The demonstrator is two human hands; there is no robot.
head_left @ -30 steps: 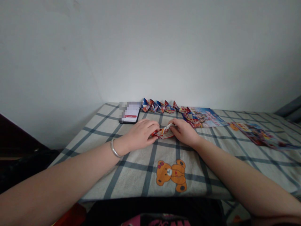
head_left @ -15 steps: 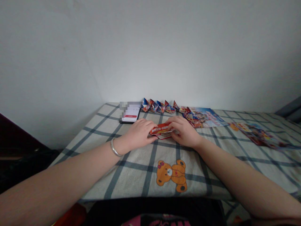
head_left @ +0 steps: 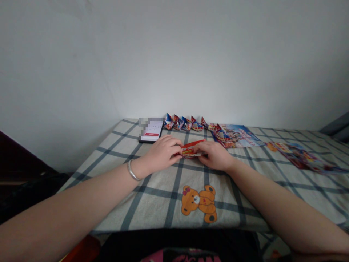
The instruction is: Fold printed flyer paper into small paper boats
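Folded red paper [head_left: 188, 147] shifted, corner now above right fingers [head_left: 200, 146]; these and left fingers [head_left: 176, 149] both pinch it.

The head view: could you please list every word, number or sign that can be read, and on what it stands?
"特·校园" on the red folded paper; its other characters are covered or unclear.
Phone: digits and a label, too blurred to read.
Folded paper pieces: lettering too small.
Middle leaflet and right-hand leaflet: lettering too blurred.
Pink clothing print: unreadable.

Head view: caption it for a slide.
Left hand and right hand hold folded red paper over a checked tablecloth.
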